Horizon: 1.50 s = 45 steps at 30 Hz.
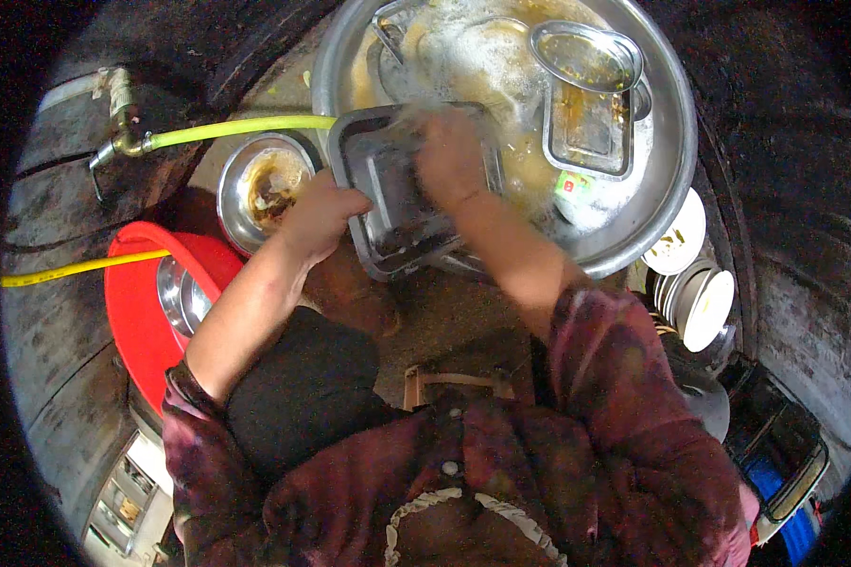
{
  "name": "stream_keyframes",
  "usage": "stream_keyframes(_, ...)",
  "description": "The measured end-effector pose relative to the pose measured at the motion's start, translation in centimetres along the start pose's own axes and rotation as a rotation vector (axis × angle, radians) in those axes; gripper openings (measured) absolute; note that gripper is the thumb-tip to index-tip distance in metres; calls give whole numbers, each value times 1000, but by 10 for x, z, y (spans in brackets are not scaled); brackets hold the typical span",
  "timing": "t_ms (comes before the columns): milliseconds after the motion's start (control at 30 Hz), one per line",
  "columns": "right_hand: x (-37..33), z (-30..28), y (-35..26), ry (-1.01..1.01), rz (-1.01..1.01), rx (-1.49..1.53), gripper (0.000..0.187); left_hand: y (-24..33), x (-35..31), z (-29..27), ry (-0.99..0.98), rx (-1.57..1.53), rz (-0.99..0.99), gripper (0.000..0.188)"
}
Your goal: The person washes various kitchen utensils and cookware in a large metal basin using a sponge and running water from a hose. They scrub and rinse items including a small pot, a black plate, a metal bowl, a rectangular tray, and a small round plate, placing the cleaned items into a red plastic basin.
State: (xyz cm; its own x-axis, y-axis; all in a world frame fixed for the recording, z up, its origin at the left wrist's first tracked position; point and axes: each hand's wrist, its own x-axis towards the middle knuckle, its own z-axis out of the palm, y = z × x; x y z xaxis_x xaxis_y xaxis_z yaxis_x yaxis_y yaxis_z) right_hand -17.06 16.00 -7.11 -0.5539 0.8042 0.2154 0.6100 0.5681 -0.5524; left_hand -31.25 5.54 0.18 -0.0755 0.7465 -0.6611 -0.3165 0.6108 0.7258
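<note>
My left hand (323,217) grips the left rim of a dark rectangular metal tray (392,222), thumb over the edge. The tray is held tilted at the near left edge of a big round metal basin (681,170). Inside the tray, my right hand (451,156) is curled and blurred by motion; a pale, wispy smear shows at its fingers, too blurred to name. Foamy, brownish water fills the basin. In it are an oval metal dish (586,57), a smaller rectangular tray (588,132) with brown liquid, and a green-and-white packet (574,186).
A metal bowl (241,227) with brown residue stands left of the basin. Nearer is a red tub (132,317) holding a metal bowl (182,298). A yellow-green hose (246,129) runs from a wall tap (123,144) toward the basin. White plates (709,312) are stacked at the right.
</note>
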Motion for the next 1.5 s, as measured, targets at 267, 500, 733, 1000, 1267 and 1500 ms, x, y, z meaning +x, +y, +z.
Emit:
stream_keyframes(267, -85, 11, 168, -534, 450, -481, 29, -8, 6, -10, 126, 115, 91, 27)
stream_keyframes(500, -48, -44, 73, -525, 277, 158, 23, -12, 6, -12, 204, 121, 232, 26)
stream_keyframes(733, -55, -34, -52, -181, -146, 488, 17, 2, 11, 12, 213, 108, 285, 26)
stream_keyframes(1000, -57, -13, 63, -261, -79, -150, 19, -4, -3, 4, 125, -83, 241, 29)
stream_keyframes(1267, -75, -26, 125, -135, 616, 653, 19, 7, -4, 4, 120, -262, 90, 26)
stream_keyframes(1500, -52, -46, 97, -229, 1308, 1388, 34, 25, -15, -7, 91, 349, 423, 53)
